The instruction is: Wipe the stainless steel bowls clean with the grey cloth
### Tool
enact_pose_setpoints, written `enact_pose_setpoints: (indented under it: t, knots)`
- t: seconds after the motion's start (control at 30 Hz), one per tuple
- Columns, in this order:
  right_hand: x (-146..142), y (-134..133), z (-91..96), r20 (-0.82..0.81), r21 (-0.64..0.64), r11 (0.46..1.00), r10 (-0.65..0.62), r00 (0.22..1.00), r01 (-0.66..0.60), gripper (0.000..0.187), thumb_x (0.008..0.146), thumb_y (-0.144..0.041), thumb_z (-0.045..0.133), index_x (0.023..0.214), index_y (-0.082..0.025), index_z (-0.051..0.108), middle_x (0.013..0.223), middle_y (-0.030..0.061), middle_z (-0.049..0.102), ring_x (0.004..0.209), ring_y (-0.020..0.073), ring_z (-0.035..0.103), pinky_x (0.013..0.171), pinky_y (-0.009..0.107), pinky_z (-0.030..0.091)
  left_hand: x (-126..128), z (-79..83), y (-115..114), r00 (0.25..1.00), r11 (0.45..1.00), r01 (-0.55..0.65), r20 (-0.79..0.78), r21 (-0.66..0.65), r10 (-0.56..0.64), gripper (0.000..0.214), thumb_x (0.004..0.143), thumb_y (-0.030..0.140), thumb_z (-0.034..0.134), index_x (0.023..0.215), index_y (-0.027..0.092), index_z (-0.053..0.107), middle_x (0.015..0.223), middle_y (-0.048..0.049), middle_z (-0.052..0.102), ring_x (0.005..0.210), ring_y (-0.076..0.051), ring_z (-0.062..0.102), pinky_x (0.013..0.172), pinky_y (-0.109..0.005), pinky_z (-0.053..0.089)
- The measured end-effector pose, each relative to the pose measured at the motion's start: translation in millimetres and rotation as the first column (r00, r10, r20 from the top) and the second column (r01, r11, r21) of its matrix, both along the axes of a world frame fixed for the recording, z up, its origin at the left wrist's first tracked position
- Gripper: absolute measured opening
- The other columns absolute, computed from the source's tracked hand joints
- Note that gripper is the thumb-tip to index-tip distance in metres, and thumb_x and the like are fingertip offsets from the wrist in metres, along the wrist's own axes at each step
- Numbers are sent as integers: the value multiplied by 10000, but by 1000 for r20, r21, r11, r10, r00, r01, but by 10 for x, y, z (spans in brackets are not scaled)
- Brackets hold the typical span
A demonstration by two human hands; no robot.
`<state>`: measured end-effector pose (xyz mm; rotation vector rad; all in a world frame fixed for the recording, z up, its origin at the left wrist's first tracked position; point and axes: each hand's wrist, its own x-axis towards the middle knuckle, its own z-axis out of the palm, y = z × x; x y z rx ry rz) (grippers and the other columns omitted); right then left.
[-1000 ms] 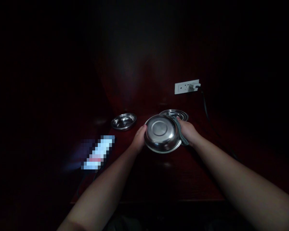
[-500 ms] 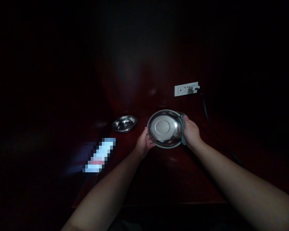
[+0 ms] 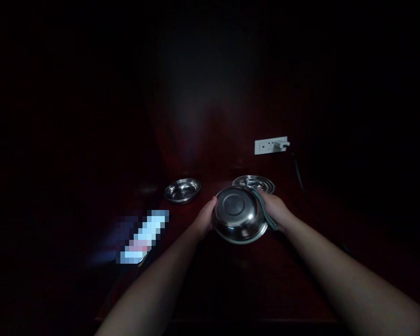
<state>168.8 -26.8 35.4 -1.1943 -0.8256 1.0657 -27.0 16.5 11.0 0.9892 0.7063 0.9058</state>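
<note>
Hands met around one steel bowl (image 3: 240, 215) in the head view: our left hand (image 3: 205, 219) gripped its left rim, while our right hand (image 3: 275, 210) pressed a grey cloth (image 3: 266, 212) against its right edge, bottom turned toward us, above the dark red table (image 3: 252, 275). We judged wiping underway. Another bowl (image 3: 182, 190) lay far left, a dish (image 3: 254, 182) just behind, a wall socket (image 3: 271, 145) beyond.

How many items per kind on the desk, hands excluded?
Steel bowls: 3, namely the held bowl, the left bowl, the back bowl
Grey cloth: 1
Lit blurred device: 1
Wall socket: 1
Plug with cable: 1
Total: 7
</note>
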Motion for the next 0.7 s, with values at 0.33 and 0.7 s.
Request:
enact_pose_setpoints:
  t: [0.33,0.7]
  knots:
    - [7,-80,83,-98,-83,974,202,975,-210,194,748,-324,644,750,-135,688,689,92,705,649,213,654,631,322,530,-70,-9,-36,969,981,187,-172,45,-177,489,797,553,488,1021,155,663,940,-101,702,880,-241,645,814,-359,466]
    - [1,-127,135,-17,-161,943,292,956,-291,157,771,-282,635,718,-140,675,707,66,704,617,154,627,619,259,521,-4,156,-198,960,945,176,-259,274,-104,362,791,461,555,934,143,650,941,-54,679,900,-198,587,848,-317,402]
